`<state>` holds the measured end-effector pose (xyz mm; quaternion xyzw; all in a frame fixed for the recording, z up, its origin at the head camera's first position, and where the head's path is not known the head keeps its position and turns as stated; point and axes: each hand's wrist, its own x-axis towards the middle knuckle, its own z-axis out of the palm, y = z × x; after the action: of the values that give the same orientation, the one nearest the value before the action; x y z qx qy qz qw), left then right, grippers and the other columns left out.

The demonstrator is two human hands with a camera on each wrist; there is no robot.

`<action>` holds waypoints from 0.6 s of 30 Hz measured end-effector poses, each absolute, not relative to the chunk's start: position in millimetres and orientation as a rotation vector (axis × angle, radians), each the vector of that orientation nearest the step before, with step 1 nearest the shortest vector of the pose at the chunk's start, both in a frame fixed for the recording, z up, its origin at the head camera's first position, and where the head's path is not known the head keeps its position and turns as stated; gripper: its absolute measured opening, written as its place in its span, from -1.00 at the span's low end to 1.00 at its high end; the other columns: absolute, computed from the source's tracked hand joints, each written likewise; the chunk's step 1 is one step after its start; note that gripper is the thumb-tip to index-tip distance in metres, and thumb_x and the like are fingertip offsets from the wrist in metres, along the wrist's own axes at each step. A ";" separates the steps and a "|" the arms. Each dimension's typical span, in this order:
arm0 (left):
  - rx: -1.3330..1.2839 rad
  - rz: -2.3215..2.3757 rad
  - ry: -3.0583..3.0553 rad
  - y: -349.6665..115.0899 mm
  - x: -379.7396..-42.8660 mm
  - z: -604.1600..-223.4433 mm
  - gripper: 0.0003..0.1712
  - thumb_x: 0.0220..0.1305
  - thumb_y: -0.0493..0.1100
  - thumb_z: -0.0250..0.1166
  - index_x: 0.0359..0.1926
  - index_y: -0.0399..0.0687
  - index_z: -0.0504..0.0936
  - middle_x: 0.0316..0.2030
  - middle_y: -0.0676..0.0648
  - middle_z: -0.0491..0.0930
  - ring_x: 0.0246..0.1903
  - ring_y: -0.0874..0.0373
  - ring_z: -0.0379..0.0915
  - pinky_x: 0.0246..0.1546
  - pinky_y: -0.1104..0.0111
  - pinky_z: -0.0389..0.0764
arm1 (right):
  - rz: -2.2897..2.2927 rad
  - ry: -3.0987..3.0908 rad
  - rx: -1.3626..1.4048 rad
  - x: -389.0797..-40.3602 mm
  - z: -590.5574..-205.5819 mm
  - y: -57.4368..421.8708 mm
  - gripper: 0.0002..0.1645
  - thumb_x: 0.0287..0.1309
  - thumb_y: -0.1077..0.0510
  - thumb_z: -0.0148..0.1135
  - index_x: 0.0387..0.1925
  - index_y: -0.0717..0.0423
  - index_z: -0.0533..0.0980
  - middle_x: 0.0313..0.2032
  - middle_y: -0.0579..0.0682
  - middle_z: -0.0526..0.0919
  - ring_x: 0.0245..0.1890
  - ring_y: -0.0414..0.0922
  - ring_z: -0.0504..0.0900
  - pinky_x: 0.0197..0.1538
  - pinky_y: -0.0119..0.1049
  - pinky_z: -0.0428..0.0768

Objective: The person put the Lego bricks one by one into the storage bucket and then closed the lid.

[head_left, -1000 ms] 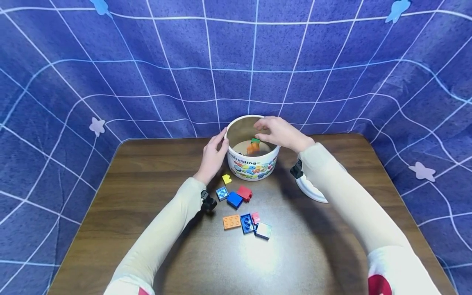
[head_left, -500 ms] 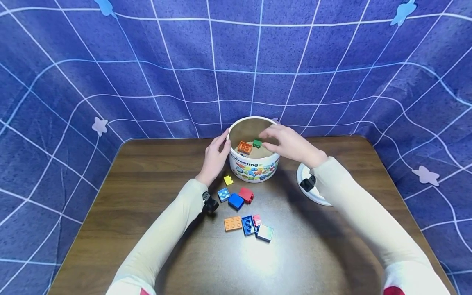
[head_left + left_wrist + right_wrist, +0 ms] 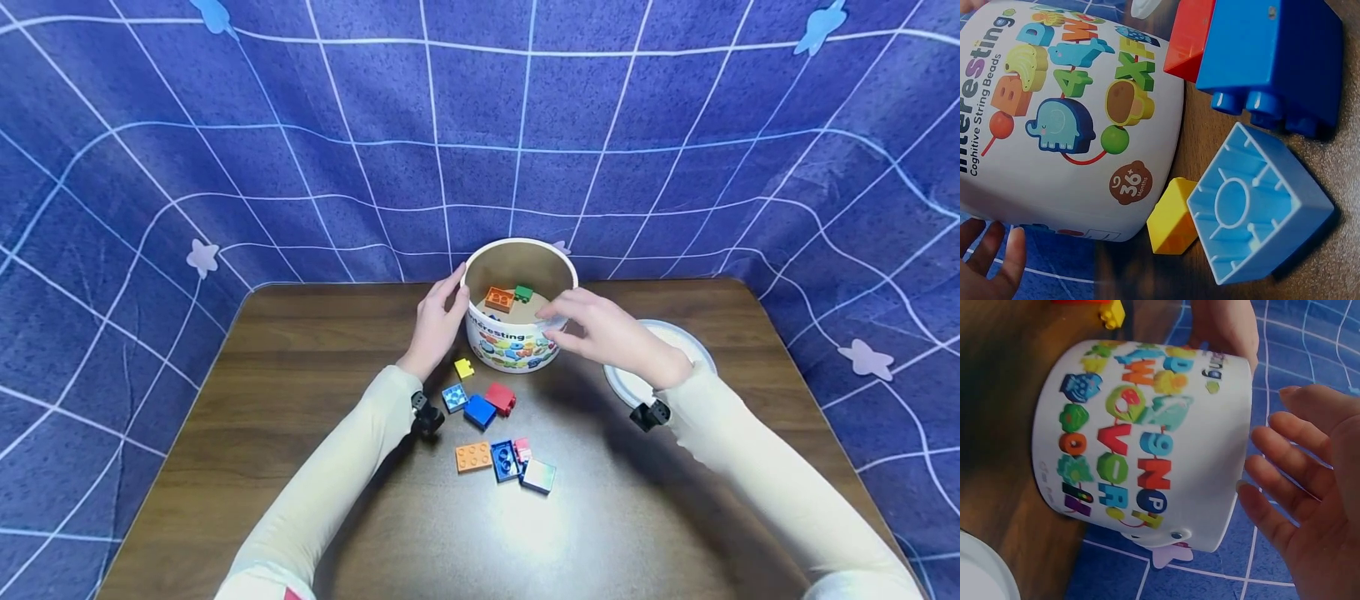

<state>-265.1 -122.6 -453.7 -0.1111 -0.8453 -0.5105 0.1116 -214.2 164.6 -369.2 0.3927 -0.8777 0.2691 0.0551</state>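
My left hand (image 3: 437,321) rests with extended fingers against the left side of a white printed bucket (image 3: 513,346). On the bucket's other side, my right hand (image 3: 603,333) hovers at the rim, its fingers relaxed and nothing in them. Inside the bucket lie an orange building brick (image 3: 499,299) and a green brick (image 3: 522,293), with a bit of dark blue partly hidden behind the front wall. Close by the left wrist are a small yellow brick (image 3: 1174,217), a light blue brick (image 3: 1254,200) lying underside up, a blue brick (image 3: 1272,56) and a red brick (image 3: 500,397).
Nearer me on the wooden table (image 3: 300,400) lie a flat orange brick (image 3: 473,457), a dark blue brick (image 3: 505,461), a pink brick (image 3: 522,449) and a white-topped brick (image 3: 538,476). A round white lid (image 3: 626,385) sits partly under my right arm. Blue grid-patterned cloth (image 3: 480,125) hangs behind.
The orange brick, blurred below my right hand earlier, now lies on the bucket's bottom. My right hand has drawn back to the right and toward me; the left stays on the bucket.
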 end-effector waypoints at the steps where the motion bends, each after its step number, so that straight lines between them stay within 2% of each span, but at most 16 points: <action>1: -0.325 -1.499 -2.482 -122.8 -265.0 -453.4 -0.43 0.63 -0.02 0.10 0.56 0.11 0.36 0.41 -0.14 0.46 0.44 0.01 0.34 0.44 0.14 0.39 | 0.816 -2.660 1.193 -211.9 -370.4 165.2 -0.69 0.35 0.16 0.38 0.06 0.18 0.67 -0.05 0.07 0.73 -0.02 0.04 0.64 0.05 -0.03 0.65; 6: -0.333 -1.487 -2.475 -123.5 -265.3 -452.9 -0.43 0.62 -0.02 0.10 0.55 0.02 0.37 0.40 -0.16 0.47 0.43 -0.02 0.35 0.46 0.13 0.36 | 0.831 -2.642 1.178 -198.9 -374.4 168.4 -0.70 0.35 0.15 0.38 0.07 0.14 0.67 0.00 0.02 0.73 0.04 0.02 0.62 0.08 -0.03 0.66; 13: -0.328 -1.502 -2.476 -123.8 -265.1 -453.0 -0.43 0.63 -0.01 0.10 0.55 0.07 0.37 0.40 -0.15 0.47 0.43 -0.01 0.34 0.46 0.13 0.35 | 0.791 -2.672 1.226 -181.0 -388.8 173.5 -0.67 0.33 0.15 0.41 0.09 0.11 0.66 0.01 0.02 0.71 0.10 -0.04 0.63 0.20 -0.04 0.63; 18: -0.326 -1.518 -2.477 -123.3 -265.4 -454.5 -0.43 0.62 -0.03 0.11 0.56 0.10 0.36 0.41 -0.14 0.46 0.44 -0.01 0.34 0.45 0.11 0.38 | 0.772 -2.728 1.233 -165.6 -404.4 175.0 -0.66 0.35 0.10 0.41 0.11 0.05 0.66 0.00 -0.06 0.69 0.07 -0.12 0.64 0.16 -0.11 0.66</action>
<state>-265.4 -123.3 -454.5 -0.1109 -0.8423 -0.5161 0.1090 -165.6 175.0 -404.4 0.3986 -0.8821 0.2498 0.0251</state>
